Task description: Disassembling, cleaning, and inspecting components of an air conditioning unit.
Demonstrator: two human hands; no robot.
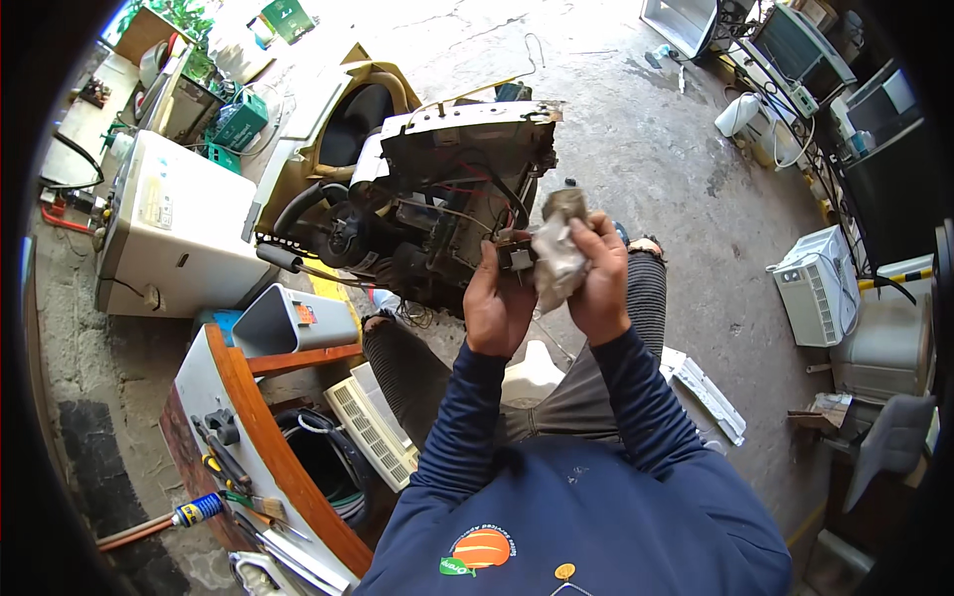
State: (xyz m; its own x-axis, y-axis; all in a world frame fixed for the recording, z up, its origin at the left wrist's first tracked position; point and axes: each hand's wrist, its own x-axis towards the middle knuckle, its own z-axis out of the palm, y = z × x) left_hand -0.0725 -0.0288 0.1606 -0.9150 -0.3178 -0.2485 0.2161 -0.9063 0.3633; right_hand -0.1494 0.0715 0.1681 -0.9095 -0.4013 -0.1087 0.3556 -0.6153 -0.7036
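- Above the knees, near the middle of the view, both hands meet over a small dark part (517, 260) with a light metal face.
- The left hand (500, 313) pinches that part between its thumb and fingers, thumb upright along the near side; the fingers behind it are mostly hidden.
- The right hand (600, 288) grips a crumpled, stained cloth (559, 260) — thumb and fingers closed on its folds — right beside the part. Whether cloth and part touch, I cannot tell.
- Just beyond the left hand stands a stripped machine (427, 214), its wires and tubes exposed, with a pale metal panel (472, 119) along its top.
- To the left are a white cabinet (174, 233) and, nearer, a grey bin (328, 323) tipped on its side.
- At lower left, a wood-edged bench (224, 397) bears pliers (227, 462), a brush (266, 509) and a blue-and-yellow can (199, 510) lying down.
- Far right, a white grilled unit (815, 286) sits on the concrete floor (715, 268) — well apart from both hands.
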